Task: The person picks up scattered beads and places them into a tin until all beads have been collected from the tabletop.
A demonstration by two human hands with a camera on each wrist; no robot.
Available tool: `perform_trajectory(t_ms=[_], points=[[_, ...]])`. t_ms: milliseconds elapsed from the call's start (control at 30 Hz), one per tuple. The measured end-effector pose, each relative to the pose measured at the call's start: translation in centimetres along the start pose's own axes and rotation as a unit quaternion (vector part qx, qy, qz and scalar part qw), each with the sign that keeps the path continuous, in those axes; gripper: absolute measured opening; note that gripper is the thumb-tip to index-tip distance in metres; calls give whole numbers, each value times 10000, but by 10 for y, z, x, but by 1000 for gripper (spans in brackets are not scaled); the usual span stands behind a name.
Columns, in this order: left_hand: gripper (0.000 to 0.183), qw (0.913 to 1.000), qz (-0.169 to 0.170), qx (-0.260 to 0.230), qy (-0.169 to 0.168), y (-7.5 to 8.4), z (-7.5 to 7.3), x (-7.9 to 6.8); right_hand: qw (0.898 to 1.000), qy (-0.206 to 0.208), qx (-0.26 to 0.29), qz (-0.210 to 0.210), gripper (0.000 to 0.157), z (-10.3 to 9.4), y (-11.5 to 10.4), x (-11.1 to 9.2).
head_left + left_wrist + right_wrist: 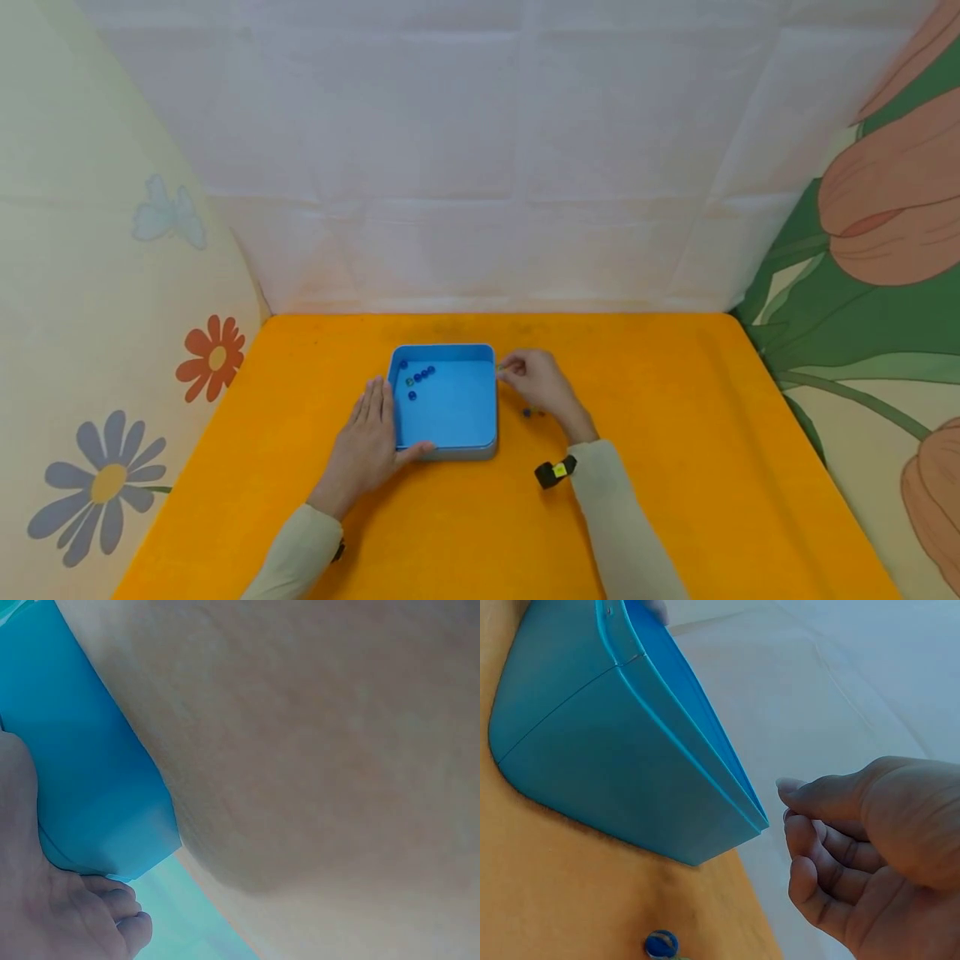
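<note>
A square blue box (450,417) with an open top sits on the orange table. Inside it, towards its left, lie several dark blue marbles (412,396) and one greenish marble (409,382). My left hand (366,442) lies with straight fingers against the box's left side, its thumb over the near rim. At the right rim, my right hand (536,382) pinches a small greenish marble (501,367) between thumb and fingertips. From the right wrist, the pinch of the right hand (855,847) hides most of it. A blue marble (661,944) lies on the table below.
Two small marbles (527,412) lie on the orange table (660,467) to the right of the box, near my right wrist. A white sheet (480,208) hangs behind the table. Flower-patterned cloths stand on the left and right.
</note>
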State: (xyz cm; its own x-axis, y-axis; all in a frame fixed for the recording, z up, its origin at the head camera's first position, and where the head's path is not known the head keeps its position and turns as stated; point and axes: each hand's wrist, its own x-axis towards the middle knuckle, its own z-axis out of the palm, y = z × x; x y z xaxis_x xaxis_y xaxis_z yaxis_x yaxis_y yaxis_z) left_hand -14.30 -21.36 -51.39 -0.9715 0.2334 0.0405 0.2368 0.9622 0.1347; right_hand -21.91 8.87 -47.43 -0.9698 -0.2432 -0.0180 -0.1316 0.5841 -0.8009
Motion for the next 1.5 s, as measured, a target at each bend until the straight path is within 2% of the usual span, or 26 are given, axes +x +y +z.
perform_trajectory(t_ms=[333,967,1500], points=[[125,10000,13,-19,-24,2,-1,-1,9996,-44,60,-289,19,2,-6,6],[125,10000,-2,-21,-42,2,-1,0,9996,-172,62,-203,19,7,-19,17],[124,10000,77,27,-15,3,-3,-2,9982,-514,-89,-279,20,20,-32,33]])
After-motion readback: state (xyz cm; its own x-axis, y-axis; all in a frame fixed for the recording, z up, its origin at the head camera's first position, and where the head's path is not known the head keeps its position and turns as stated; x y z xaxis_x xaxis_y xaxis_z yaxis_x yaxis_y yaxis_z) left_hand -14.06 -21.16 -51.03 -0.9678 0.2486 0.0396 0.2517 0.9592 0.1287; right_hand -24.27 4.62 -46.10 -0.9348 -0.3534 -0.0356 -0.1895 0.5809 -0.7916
